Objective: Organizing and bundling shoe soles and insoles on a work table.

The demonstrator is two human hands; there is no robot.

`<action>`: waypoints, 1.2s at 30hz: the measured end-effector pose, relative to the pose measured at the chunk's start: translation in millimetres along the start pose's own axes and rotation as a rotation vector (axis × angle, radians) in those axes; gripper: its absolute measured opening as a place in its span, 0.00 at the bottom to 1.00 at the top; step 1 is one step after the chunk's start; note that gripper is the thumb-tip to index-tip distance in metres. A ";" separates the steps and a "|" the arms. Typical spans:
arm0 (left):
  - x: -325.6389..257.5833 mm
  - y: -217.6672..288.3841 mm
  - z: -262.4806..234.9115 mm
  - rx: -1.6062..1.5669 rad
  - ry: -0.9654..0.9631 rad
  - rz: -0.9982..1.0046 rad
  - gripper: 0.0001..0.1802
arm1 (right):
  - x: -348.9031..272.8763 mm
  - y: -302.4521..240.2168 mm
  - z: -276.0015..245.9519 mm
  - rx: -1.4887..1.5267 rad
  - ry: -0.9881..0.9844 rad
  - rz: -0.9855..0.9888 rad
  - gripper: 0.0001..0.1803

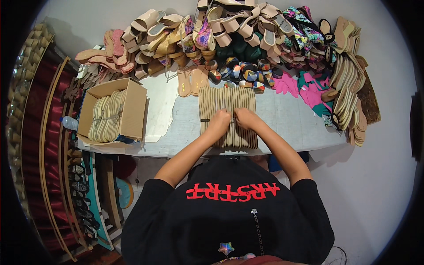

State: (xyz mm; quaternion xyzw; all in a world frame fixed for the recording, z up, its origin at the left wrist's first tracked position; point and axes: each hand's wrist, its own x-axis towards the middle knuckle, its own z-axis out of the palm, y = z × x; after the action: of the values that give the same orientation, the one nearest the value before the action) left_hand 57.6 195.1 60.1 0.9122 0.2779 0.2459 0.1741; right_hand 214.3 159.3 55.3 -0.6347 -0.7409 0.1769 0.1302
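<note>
Shirt (212, 223) w/ red lettering (234, 193), hands (221, 121) (245, 118) @ soles (215, 100).

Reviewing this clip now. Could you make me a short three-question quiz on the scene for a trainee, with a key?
1. Where are the left hand and right hand?
A) inside a cardboard box
B) at the middle of the row of beige soles
C) among the shoes piled at the back

2. True or false: the bright pink pieces lie to the left of the row of beige soles.

3. What fills the open carton on the left part of the table?

Key
1. B
2. False; they lie to the right of it.
3. More soles, standing close together with a tie across them.
</note>
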 end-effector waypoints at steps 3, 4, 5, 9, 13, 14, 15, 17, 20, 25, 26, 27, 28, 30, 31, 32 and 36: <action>4.0 0.6 -0.6 -0.054 0.000 -0.030 0.03 | -1.2 6.8 4.8 0.085 0.089 -0.062 0.05; 4.7 1.6 -0.6 -0.055 -0.002 -0.028 0.03 | -1.7 8.5 5.9 0.112 0.147 -0.119 0.06; 6.0 5.5 -3.6 -0.079 -0.046 -0.087 0.03 | -1.8 9.1 6.6 0.113 0.147 -0.117 0.06; 4.6 4.9 8.2 -0.144 -0.069 -0.253 0.06 | 0.1 5.2 5.9 0.189 0.174 -0.072 0.08; 6.3 6.9 13.6 -0.173 -0.174 -0.391 0.07 | 2.3 5.1 7.2 0.236 0.134 -0.038 0.09; 5.4 4.6 14.3 -0.170 -0.151 -0.356 0.06 | 2.8 4.6 5.7 0.237 0.131 -0.040 0.09; 4.6 2.2 14.9 -0.166 -0.128 -0.321 0.07 | 3.4 5.0 3.1 0.288 0.081 -0.006 0.09; 5.6 -2.9 15.6 -0.191 -0.129 -0.298 0.07 | 3.3 4.9 0.3 0.339 0.029 0.025 0.09; 4.6 -10.9 14.3 -0.228 -0.134 -0.222 0.06 | 2.3 5.2 1.0 0.402 0.044 0.004 0.10; 1.0 -19.8 15.6 -0.237 -0.140 -0.133 0.06 | -1.4 6.0 4.9 0.460 0.111 0.008 0.09; 0.4 -20.2 15.5 -0.256 -0.128 -0.124 0.08 | -1.6 6.6 4.0 0.460 0.113 0.007 0.09; 0.1 -20.7 15.3 -0.274 -0.116 -0.115 0.10 | -1.5 7.2 3.1 0.447 0.093 0.042 0.10; 0.2 -21.5 15.1 -0.273 -0.116 -0.113 0.10 | -1.2 7.6 2.4 0.435 0.073 0.077 0.10; 2.6 -18.0 9.2 -0.293 -0.129 -0.090 0.11 | -1.4 6.0 -3.3 0.423 0.079 0.084 0.10; 3.5 -16.2 6.4 -0.292 -0.130 -0.089 0.11 | -1.0 5.6 -5.3 0.410 0.084 0.091 0.10; 6.0 -10.6 -1.0 -0.298 -0.144 -0.062 0.10 | -0.5 6.3 -6.1 0.410 0.087 0.093 0.10; 7.6 -14.9 3.1 -0.316 -0.120 0.003 0.10 | 2.6 7.0 -5.8 0.276 0.066 0.094 0.12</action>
State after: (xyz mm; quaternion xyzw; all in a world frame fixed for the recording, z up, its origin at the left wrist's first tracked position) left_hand 58.5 210.8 53.5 0.8869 0.2236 0.2318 0.3313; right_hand 222.5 163.4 57.5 -0.6504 -0.6742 0.2620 0.2319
